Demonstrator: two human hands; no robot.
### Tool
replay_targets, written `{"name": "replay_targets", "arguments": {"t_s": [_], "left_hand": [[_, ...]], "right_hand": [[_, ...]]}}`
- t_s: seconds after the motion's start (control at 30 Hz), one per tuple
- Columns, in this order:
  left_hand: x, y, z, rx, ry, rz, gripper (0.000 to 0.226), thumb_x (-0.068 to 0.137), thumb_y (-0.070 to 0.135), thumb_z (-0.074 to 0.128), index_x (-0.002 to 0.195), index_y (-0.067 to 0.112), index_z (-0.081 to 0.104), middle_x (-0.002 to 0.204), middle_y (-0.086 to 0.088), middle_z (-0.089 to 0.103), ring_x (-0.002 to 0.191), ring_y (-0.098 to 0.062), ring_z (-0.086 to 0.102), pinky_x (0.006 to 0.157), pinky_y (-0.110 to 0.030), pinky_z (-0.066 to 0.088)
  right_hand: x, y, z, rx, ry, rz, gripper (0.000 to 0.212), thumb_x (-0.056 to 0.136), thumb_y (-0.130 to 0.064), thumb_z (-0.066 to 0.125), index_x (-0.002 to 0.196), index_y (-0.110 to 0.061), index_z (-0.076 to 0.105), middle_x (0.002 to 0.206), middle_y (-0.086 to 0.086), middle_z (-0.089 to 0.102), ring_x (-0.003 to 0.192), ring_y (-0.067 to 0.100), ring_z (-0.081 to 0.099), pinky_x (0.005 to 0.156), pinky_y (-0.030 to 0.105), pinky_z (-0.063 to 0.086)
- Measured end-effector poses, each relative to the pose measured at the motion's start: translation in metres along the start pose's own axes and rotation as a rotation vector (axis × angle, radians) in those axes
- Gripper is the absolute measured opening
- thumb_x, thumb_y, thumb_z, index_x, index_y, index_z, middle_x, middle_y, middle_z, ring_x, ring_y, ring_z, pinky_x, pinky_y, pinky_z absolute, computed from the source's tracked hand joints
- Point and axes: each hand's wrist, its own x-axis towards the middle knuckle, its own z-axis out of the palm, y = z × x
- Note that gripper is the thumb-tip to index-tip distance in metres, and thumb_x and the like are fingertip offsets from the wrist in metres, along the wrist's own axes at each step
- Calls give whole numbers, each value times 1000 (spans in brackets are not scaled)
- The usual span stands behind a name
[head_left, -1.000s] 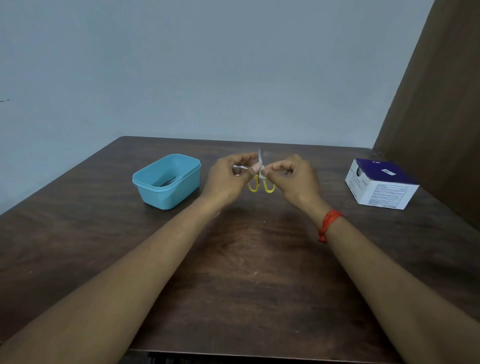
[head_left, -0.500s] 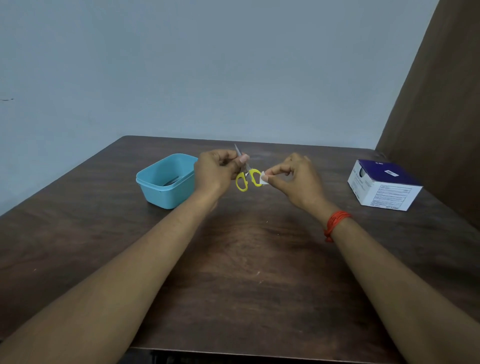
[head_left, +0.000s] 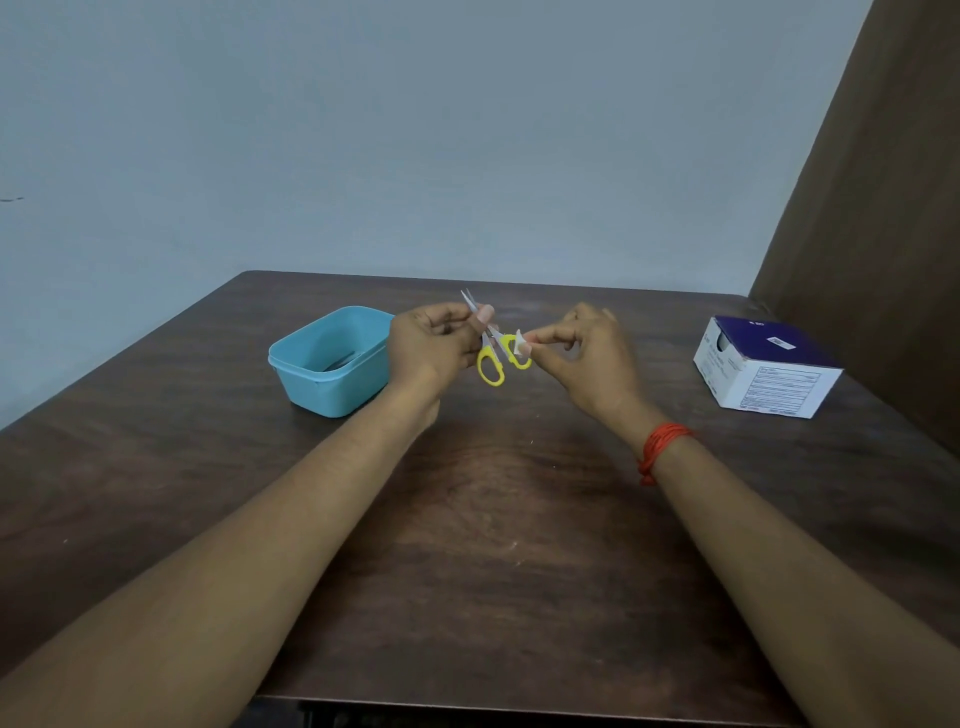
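Small scissors (head_left: 491, 358) with yellow loop handles hang above the table, blade tips pointing up and away. My left hand (head_left: 431, 343) grips them by the blades, handles dangling toward me. My right hand (head_left: 587, 353) pinches a small white wad or pad (head_left: 521, 343) between thumb and forefinger, pressed against one yellow handle loop. An orange thread band circles my right wrist.
A light blue plastic tub (head_left: 332, 358) stands left of my hands with something dark inside. A white and purple cardboard box (head_left: 763, 369) sits at the right. The dark wooden table (head_left: 493, 545) meets a grey wall; a brown panel stands at the right.
The hands have drawn apart. The scissors turned so the yellow handles hang lower, and my right hand moved the white pad down from the blades onto a handle loop.
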Motion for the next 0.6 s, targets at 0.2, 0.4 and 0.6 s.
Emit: {"name": "replay_targets", "arguments": {"t_s": [0.2, 0.4, 0.6], "left_hand": [[-2, -5, 1, 102, -81, 82, 15, 84, 18, 81, 72, 25, 78, 74, -2, 77, 71, -17, 75, 66, -32, 62], [-3, -4, 3, 44, -71, 87, 13, 85, 13, 79, 74, 20, 78, 72, -3, 77, 69, -14, 75, 63, -27, 60], [-1, -5, 0, 78, -82, 113, 6, 86, 14, 79, 81, 18, 77, 76, -4, 78, 73, -17, 76, 68, -32, 62]], "right_hand": [[-2, 0, 1, -20, -17, 14, 10, 80, -35, 82, 89, -33, 80, 75, -12, 46, 85, 13, 46, 66, 12, 29], [-2, 1, 0, -40, 1, -26, 11, 81, -38, 80, 90, -34, 80, 75, -13, 45, 84, 13, 44, 65, 16, 30], [-2, 3, 0, -61, -10, 12, 8, 79, -38, 82, 86, -34, 79, 76, -11, 49, 85, 13, 44, 65, 15, 30]]}}
